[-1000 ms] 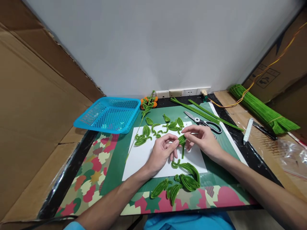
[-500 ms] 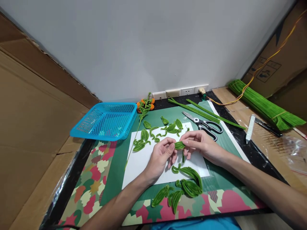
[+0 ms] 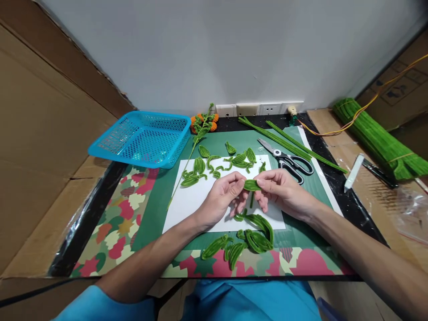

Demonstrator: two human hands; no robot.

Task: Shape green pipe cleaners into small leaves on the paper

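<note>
A perforated turquoise plastic basket (image 3: 142,138) sits at the far left of my desk (image 3: 100,200). My left hand (image 3: 220,200) pinches one end of a small green pipe-cleaner leaf (image 3: 251,185) above the white paper sheet (image 3: 190,207); my right hand (image 3: 284,194) pinches the other end. Black-handled steel scissors (image 3: 289,161) lie just beyond my right hand.

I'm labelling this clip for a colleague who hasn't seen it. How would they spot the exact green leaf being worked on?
Start at the white paper sheet in the middle of the green cutting mat. Above its near half, the left hand and right hand meet fingertip to fingertip. The small green pipe-cleaner leaf pinched between them is the only leaf lifted off the paper; all the others lie flat.
</note>
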